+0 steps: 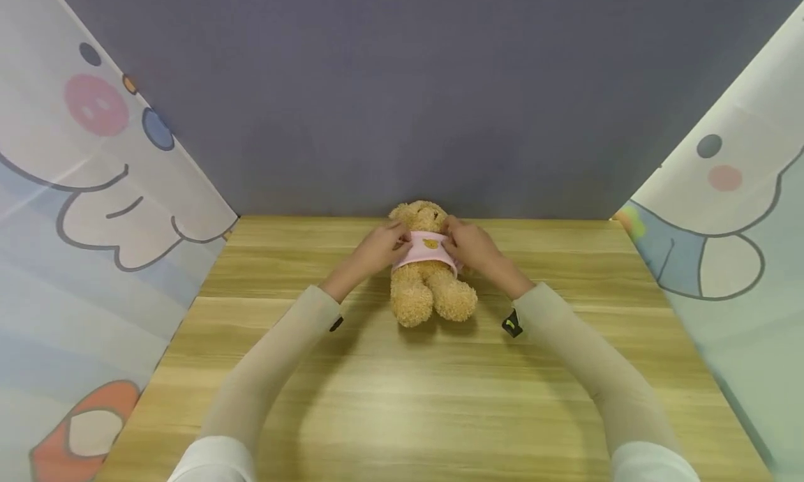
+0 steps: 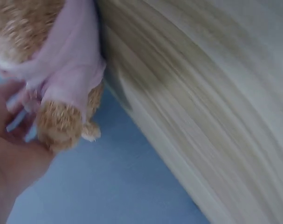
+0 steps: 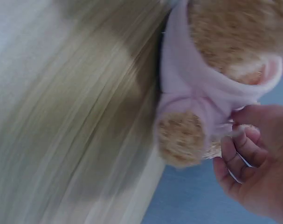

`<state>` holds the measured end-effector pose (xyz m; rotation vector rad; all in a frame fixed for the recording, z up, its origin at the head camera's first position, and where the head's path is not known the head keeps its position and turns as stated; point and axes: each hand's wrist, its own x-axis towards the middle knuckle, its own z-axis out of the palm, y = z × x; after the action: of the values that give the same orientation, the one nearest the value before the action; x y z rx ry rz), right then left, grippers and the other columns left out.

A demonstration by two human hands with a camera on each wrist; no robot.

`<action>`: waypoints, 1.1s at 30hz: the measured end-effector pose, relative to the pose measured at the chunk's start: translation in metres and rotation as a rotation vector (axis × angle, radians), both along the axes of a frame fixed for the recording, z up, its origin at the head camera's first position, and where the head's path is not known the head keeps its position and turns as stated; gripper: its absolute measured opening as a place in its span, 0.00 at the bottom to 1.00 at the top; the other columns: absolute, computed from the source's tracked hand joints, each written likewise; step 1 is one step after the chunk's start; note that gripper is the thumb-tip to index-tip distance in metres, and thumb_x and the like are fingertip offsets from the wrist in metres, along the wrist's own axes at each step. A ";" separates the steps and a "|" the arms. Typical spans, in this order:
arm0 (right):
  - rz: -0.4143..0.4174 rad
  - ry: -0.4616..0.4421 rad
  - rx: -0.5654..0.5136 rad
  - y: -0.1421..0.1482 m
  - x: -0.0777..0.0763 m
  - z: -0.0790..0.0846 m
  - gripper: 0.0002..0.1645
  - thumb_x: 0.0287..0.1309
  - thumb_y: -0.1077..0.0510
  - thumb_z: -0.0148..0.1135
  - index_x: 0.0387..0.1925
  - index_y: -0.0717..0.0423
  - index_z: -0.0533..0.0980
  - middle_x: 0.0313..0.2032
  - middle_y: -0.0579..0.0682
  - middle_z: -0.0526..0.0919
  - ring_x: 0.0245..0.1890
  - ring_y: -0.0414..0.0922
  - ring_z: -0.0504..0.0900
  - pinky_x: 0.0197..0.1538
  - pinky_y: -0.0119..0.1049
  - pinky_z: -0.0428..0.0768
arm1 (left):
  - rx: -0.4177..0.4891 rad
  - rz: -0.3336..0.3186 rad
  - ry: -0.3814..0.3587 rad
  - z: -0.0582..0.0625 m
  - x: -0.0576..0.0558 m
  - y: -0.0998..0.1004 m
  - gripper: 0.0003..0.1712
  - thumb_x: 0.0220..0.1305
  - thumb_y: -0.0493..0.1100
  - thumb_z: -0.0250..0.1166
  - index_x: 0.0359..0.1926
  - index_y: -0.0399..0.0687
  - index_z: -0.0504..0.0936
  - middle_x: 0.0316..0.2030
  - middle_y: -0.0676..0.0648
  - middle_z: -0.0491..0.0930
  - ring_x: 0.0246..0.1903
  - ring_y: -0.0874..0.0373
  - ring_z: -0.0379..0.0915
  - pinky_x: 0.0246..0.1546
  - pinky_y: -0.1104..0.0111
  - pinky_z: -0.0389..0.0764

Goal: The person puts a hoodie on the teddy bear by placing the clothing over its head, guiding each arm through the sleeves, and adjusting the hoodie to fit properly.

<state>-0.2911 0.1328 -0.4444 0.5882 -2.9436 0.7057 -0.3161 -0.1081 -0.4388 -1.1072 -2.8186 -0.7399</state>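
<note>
A light-brown teddy bear [image 1: 411, 297] lies face up at the back of the table, legs toward me. It wears a pink shirt [image 1: 414, 250] with a small bear print on the chest. My left hand [image 1: 382, 246] pinches the shirt near the shoulder on the left side. In the left wrist view, the thumb of that left hand [image 2: 15, 161] lies along the bear's arm [image 2: 60, 123]. Opposite it, my right hand [image 1: 474, 245] pinches the shirt by the other shoulder. The right wrist view has the thumb and index finger of the right hand [image 3: 267, 163] meeting at the pink fabric [image 3: 183, 70].
A wooden table [image 1: 389, 398] spreads below both arms. Right behind the bear rises a dark grey panel [image 1: 402, 98]. Cartoon-printed sheets line the left side [image 1: 38, 273] and the right side [image 1: 760, 342].
</note>
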 end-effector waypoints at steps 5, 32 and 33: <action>0.134 -0.178 -0.197 0.006 0.006 0.015 0.19 0.72 0.57 0.58 0.59 0.62 0.71 0.34 0.54 0.84 0.24 0.48 0.82 0.27 0.43 0.82 | 0.208 0.004 -0.181 0.008 0.004 -0.029 0.15 0.75 0.38 0.59 0.57 0.38 0.79 0.54 0.39 0.78 0.51 0.44 0.77 0.51 0.56 0.80; 0.090 -0.081 -0.155 0.044 0.023 -0.014 0.22 0.67 0.60 0.65 0.58 0.66 0.76 0.52 0.64 0.82 0.46 0.58 0.82 0.48 0.51 0.82 | 0.209 0.105 -0.191 -0.026 0.013 -0.049 0.26 0.72 0.41 0.64 0.66 0.36 0.74 0.56 0.34 0.77 0.39 0.50 0.76 0.42 0.59 0.81; 0.084 -0.067 -0.147 0.046 0.028 -0.011 0.24 0.69 0.58 0.63 0.61 0.66 0.74 0.57 0.65 0.80 0.51 0.61 0.82 0.52 0.54 0.81 | 0.187 0.090 -0.149 -0.024 0.018 -0.049 0.26 0.74 0.42 0.62 0.68 0.35 0.72 0.61 0.33 0.73 0.47 0.46 0.75 0.50 0.55 0.79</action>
<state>-0.2633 0.1791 -0.4556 0.6904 -2.9083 0.9584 -0.2979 -0.1569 -0.4624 -0.9275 -2.8210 -1.0927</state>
